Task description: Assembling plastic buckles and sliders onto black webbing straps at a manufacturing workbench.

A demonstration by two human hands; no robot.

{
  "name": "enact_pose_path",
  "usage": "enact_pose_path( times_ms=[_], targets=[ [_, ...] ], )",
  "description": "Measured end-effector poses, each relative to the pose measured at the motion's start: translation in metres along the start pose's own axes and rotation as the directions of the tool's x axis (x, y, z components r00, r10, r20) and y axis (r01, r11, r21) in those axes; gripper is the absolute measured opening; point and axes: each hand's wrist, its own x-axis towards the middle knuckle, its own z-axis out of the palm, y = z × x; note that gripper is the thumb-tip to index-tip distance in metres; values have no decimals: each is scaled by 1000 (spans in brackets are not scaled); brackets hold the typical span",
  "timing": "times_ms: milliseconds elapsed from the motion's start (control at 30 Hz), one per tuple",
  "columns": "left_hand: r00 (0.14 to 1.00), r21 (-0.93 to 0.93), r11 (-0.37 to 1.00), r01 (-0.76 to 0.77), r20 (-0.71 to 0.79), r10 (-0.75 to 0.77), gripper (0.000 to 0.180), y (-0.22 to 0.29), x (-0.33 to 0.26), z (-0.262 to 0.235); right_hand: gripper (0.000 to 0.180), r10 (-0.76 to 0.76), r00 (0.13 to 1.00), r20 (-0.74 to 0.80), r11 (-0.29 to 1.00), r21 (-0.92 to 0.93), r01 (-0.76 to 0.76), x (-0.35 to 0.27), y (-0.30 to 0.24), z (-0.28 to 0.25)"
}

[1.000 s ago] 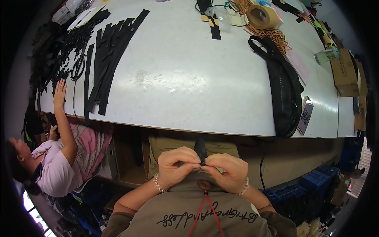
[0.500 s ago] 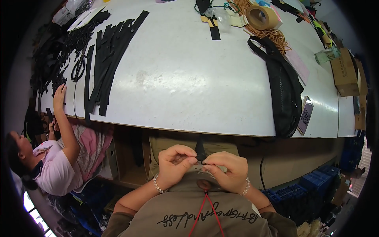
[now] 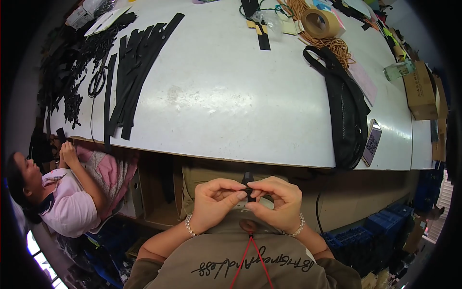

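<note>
My left hand (image 3: 215,201) and my right hand (image 3: 278,198) meet in front of my chest, below the table's near edge. Between them a short black fabric strip (image 3: 248,178) is pinched by the thumbs and fingertips of both. One end of it stands up past my fingers, pointing toward the table. Its middle is partly covered by the fingertips, so any small part held there cannot be made out.
On the white table (image 3: 207,106) several long black strips (image 3: 144,67) lie at left, beside scissors (image 3: 97,81) and a heap of small black pieces (image 3: 72,101). A black bag (image 3: 344,111), a phone (image 3: 372,143) and a tape roll (image 3: 320,23) lie right. A co-worker (image 3: 72,197) sits at left.
My fingers have shifted on the black strip, the right fingertips now higher and closer to the left. The co-worker's hand has left the heap and joined the other hand.
</note>
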Motion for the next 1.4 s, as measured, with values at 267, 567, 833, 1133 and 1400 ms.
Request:
enact_pose_path(
  times_ms=[267, 567, 833, 1133, 1400],
  targets=[
    [987, 188, 970, -154, 74, 143, 12, 1, -2, 1, 18, 3, 998, -64, 1000, 22, -1, -5, 5, 3],
    [982, 181, 967, -179, 90, 165, 11, -2, -3, -1, 20, -89, 995, -43, 990, -111, 83, -3, 2, 3],
    [968, 183, 953, -239, 122, 220, 12, -2, 1, 0, 19, -98, 991, -90, 994, -52, 93, -7, 10, 7],
    [948, 242, 922, -301, 183, 261, 14, 1, 4, -1, 17, -100, 987, -130, 994, 36, 105, -10, 13, 10],
    [949, 244, 924, -295, 186, 254, 16, 1, 3, -1, 18, -119, 984, -135, 991, 47, 126, -11, 14, 12]
  ],
)
